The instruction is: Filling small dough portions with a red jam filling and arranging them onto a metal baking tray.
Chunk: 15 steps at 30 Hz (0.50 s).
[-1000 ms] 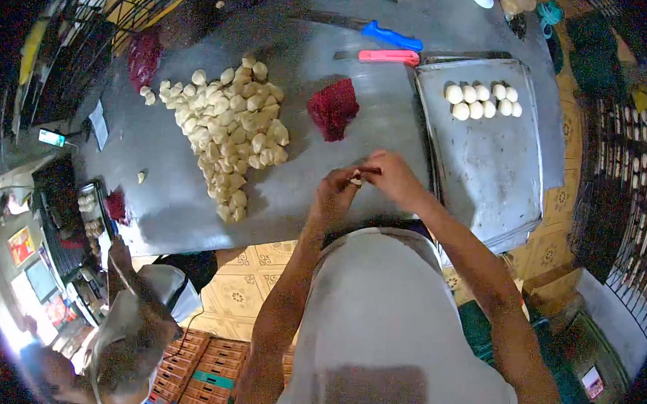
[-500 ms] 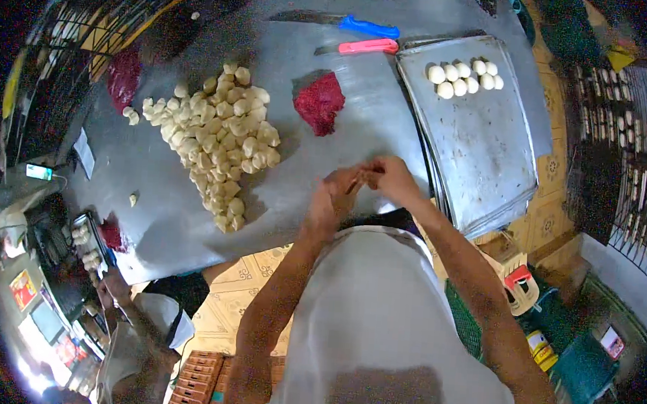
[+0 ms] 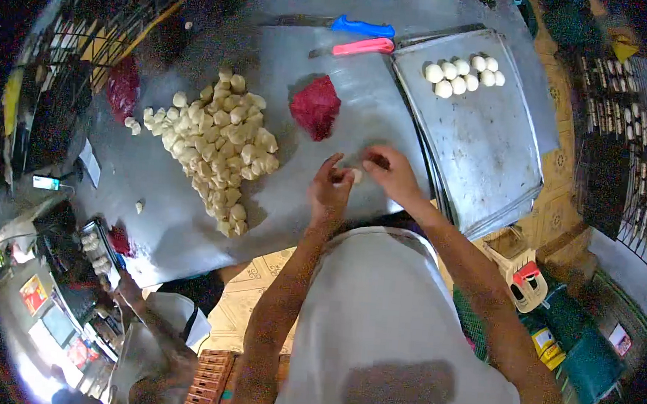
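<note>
Touching pale dough (image 3: 357,176): left hand (image 3: 330,193) (half-open).

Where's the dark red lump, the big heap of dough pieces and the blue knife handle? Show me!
Dark red lump (image 3: 315,107): head view, middle of its top.
Big heap of dough pieces (image 3: 220,140): head view, a piece near its middle.
Blue knife handle (image 3: 362,27): head view, middle of the grip.

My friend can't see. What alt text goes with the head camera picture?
A person's left hand and right hand are close together at a grey table, a small pale piece between them. To their left lies a heap of pale lumps, ahead a dark red mound, right a tray with ten white balls.
</note>
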Available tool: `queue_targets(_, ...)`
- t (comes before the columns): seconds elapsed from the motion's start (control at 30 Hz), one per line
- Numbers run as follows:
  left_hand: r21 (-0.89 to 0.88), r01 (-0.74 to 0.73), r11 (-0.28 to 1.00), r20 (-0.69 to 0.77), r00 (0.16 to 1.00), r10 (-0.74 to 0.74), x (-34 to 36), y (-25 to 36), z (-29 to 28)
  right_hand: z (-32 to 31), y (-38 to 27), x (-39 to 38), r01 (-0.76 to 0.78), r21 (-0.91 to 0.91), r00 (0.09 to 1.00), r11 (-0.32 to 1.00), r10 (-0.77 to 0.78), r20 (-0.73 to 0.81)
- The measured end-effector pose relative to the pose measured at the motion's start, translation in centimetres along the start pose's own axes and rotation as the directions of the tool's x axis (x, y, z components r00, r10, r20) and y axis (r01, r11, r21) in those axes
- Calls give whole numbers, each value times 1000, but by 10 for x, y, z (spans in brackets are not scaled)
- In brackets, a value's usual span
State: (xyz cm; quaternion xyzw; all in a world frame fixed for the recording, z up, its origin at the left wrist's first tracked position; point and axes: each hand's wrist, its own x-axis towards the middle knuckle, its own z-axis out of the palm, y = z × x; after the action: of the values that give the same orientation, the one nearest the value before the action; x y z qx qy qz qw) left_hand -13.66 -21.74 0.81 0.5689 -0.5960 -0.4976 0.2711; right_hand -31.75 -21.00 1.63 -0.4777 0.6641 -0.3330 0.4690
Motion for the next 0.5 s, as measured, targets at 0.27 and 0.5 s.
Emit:
queue_targets(0.27, -722, 430, 542, 298, 900, -318, 30, 46, 43, -59, -22, 0, -58, 229, 997, 972, 45, 61)
queue_targets(0.5, -419, 317, 851, 268, 939, -217, 49, 70, 52, -259, -35, 103, 38, -573, 894, 819, -284, -346)
